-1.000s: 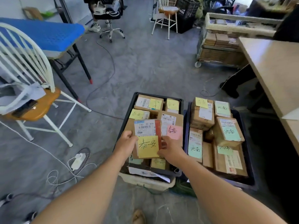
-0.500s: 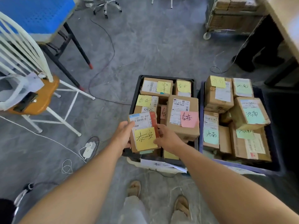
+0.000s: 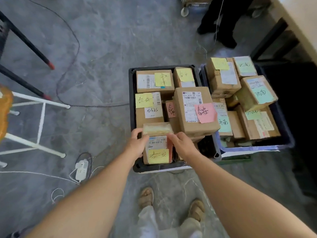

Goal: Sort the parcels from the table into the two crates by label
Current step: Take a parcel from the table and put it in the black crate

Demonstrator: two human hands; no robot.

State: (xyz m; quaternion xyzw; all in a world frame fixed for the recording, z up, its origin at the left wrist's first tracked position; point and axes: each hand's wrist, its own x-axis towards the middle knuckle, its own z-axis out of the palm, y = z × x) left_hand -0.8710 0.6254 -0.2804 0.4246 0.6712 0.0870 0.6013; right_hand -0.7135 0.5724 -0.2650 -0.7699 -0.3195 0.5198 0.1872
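- Down at the 6 o'clock end of the black plastic crate (image 3: 131, 107), a small brown cardboard parcel with a yellow sticky note (image 3: 157, 152) sits against the near rim. It's tipped up a bit and touches the boxes behind it.
- Both hands are on it. The left hand (image 3: 137, 146) wraps its 9 o'clock side with fingers curled over the top corner, and the right hand (image 3: 182, 145) pinches the 3 o'clock side. So it's a two-handed hold with the parcel squeezed between them, not let go yet.
- The writing on its note looks the same as on the other notes in that crate, e.g. the big cardboard box with the pink note (image 3: 193, 114) at its 2 o'clock. I'd say it's the right crate.
- Right beside the black one, on the 3 o'clock side, is the blue plastic crate (image 3: 283, 143), packed with boxes with green notes (image 3: 259, 93). One box with a yellow note (image 3: 220, 63) sits at its 11 o'clock corner. The writing is too blurry to read, so it might be worth a check.
- Progress-wise, both crates are piled past the rim, so I reckon most of the sorting is done. Only a sliver of the light wooden table (image 3: 301, 24) shows at 1 o'clock and its top is out of view, so I can't tell how many parcels are left.
- For this one, what's left is to settle it in, release, then head to the table.
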